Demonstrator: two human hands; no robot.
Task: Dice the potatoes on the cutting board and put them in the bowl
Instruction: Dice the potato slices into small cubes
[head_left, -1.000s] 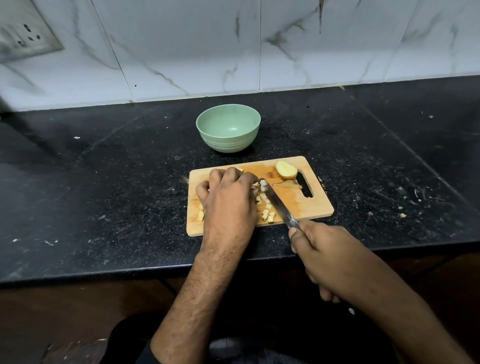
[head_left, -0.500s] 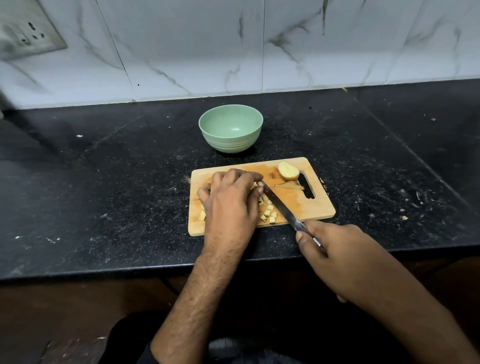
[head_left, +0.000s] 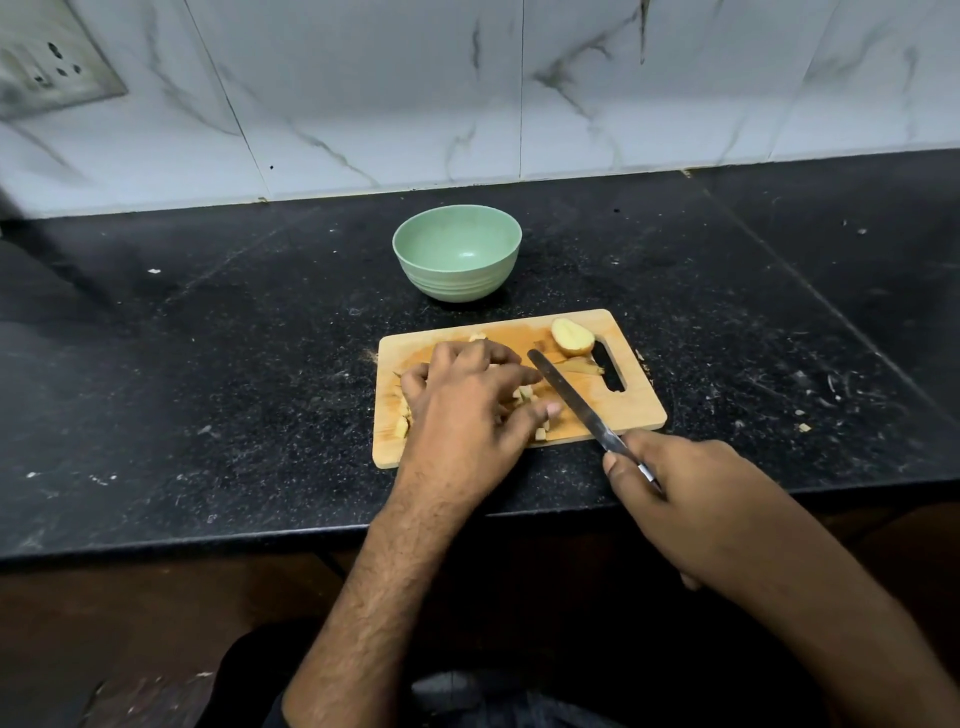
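Observation:
A wooden cutting board (head_left: 636, 410) lies on the black counter, near its front edge. My left hand (head_left: 467, 410) rests on it over a pile of diced potato pieces (head_left: 525, 395); its fingers stretch to the right and hide most of the dice. A few more dice (head_left: 402, 427) show at the hand's left side. My right hand (head_left: 691, 499) grips the handle of a knife (head_left: 571, 397), whose blade slants across the board just right of my left fingers. A potato half (head_left: 571, 338) sits at the board's far right corner. The green bowl (head_left: 457, 249) behind the board is empty.
A thin sliver of potato (head_left: 584, 368) lies beside the board's handle slot (head_left: 610, 366). Small scraps (head_left: 802, 427) dot the counter to the right. A white marble-tiled wall with a socket plate (head_left: 47, 67) runs behind. The counter's front edge (head_left: 260, 540) is just below the board.
My left hand's fingers have uncurled and spread to the right over the dice. The knife blade has shifted slightly right, away from that hand.

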